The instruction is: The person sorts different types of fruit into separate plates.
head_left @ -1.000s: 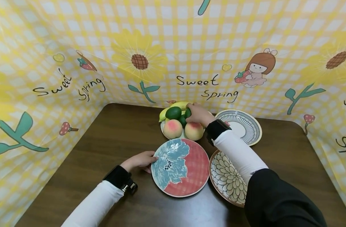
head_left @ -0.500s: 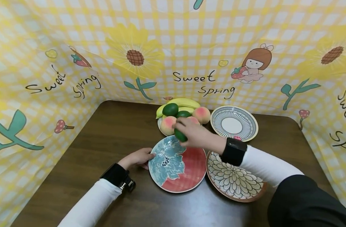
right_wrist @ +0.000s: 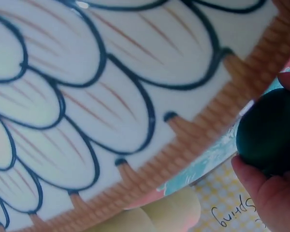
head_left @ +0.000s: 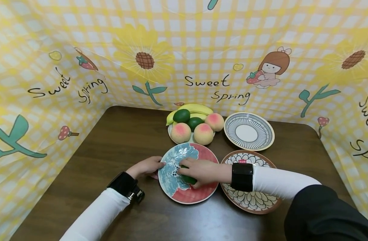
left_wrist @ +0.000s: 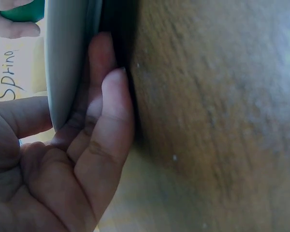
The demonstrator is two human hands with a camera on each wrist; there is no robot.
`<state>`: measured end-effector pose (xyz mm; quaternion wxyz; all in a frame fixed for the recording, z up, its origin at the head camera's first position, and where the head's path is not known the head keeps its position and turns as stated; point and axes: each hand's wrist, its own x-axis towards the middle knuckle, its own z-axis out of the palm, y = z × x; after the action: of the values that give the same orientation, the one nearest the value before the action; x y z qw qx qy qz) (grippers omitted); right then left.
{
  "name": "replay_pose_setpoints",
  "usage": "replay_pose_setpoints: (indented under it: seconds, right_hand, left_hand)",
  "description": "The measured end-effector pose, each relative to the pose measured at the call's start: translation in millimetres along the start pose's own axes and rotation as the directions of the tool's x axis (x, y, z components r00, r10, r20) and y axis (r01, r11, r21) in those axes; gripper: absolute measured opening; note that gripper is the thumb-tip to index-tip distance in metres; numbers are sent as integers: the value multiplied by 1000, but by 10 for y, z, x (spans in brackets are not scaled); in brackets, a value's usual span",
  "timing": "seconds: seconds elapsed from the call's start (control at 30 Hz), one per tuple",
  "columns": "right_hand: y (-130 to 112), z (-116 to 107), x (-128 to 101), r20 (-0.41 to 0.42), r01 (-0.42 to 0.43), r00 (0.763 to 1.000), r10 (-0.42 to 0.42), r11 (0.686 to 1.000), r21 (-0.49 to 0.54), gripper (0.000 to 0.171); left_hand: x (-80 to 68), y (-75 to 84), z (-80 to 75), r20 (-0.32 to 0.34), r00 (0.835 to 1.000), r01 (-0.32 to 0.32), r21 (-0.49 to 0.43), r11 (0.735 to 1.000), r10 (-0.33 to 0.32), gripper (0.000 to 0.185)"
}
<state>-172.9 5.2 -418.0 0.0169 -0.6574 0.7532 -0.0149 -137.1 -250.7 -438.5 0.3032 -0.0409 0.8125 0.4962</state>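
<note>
My left hand (head_left: 146, 166) grips the left rim of a red plate with a blue flower (head_left: 206, 194), thumb on top. In the left wrist view, the fingers (left_wrist: 113, 111) of this hand lie under the plate's pale edge. My right hand (head_left: 202, 171) holds a dark green oval fruit (head_left: 188, 179) over the middle of that plate; whether the fruit touches it is hidden. The right wrist view has the green fruit (right_wrist: 266, 130) between thumb and fingers. Behind, a fruit plate (head_left: 188, 140) bears bananas (head_left: 196, 108), peaches (head_left: 180, 133) and two more green fruits (head_left: 181, 116).
A brown-rimmed plate with petal patterns (head_left: 256, 201) lies under my right forearm, close beside the red plate. At the back right is a striped white plate (head_left: 248, 133). A yellow checked cloth (head_left: 190, 50) hangs behind the brown wooden table (head_left: 111, 140).
My right hand has taken a green fruit from the fruit plate and brought it forward over the red and blue plate. The left hand stays at that plate's rim.
</note>
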Motion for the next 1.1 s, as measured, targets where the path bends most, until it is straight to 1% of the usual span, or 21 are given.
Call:
replay_pose_setpoints:
  seconds: [0.17, 0.3, 0.37, 0.43, 0.53, 0.6, 0.63, 0.7, 0.77, 0.83, 0.87, 0.93, 1.03, 1.1]
  right_hand:
    - [32, 54, 17, -26, -31, 999, 32, 999, 45, 58]
    - [73, 116, 20, -55, -36, 998, 39, 998, 54, 60]
    - [85, 132, 19, -57, -37, 998, 40, 998, 55, 62]
    - [93, 127, 19, -37, -42, 998, 45, 997, 71, 67]
    - [104, 43, 36, 9, -72, 997, 71, 990, 120, 77]
    - [143, -91, 92, 22, -122, 993, 120, 980, 160, 82]
    - [179, -183, 144, 15, -149, 989, 149, 973, 179, 82]
    - [288, -385, 279, -42, -217, 973, 228, 958, 190, 79]
    - [438, -590, 452, -108, -301, 939, 325, 933, 196, 74]
    - [613, -726, 637, -163, -385, 893, 419, 900, 206, 69]
    - [701, -761, 721, -173, -435, 865, 471, 876, 210, 68]
    - [865, -777, 876, -155, -529, 812, 562, 822, 213, 69]
    - [1053, -683, 1041, -78, -660, 720, 690, 715, 230, 73]
    - [1135, -589, 1112, -31, -727, 658, 752, 646, 232, 78]
  left_hand:
    - [0, 34, -17, -21, 1000, 21, 23, 1000, -21, 26]
    - [4, 49, -27, -45, 998, 33, 44, 998, -31, 26]
    - [4, 55, -36, -50, 998, 31, 68, 997, -27, 27]
    - [-1, 57, -40, -59, 998, 29, 84, 996, -24, 27]
    - [-15, 51, -31, -68, 998, 17, 89, 996, -11, 27]
    - [-26, 35, -10, -74, 997, 13, 81, 997, -7, 26]
    - [-34, 25, 0, -78, 997, 13, 74, 997, -7, 26]
    - [-51, 1, 23, -92, 996, 16, 60, 998, -11, 26]
    - [-66, -20, 38, -103, 995, 17, 55, 998, -11, 25]
    - [-74, -31, 48, -114, 993, 13, 50, 999, -8, 24]
    - [-73, -32, 52, -115, 993, 9, 54, 999, -3, 24]
    - [-62, -29, 61, -110, 994, -1, 60, 998, 7, 24]
    - [-40, -12, 77, -99, 995, -15, 73, 997, 23, 25]
    - [-24, 3, 93, -96, 995, -18, 76, 997, 26, 25]
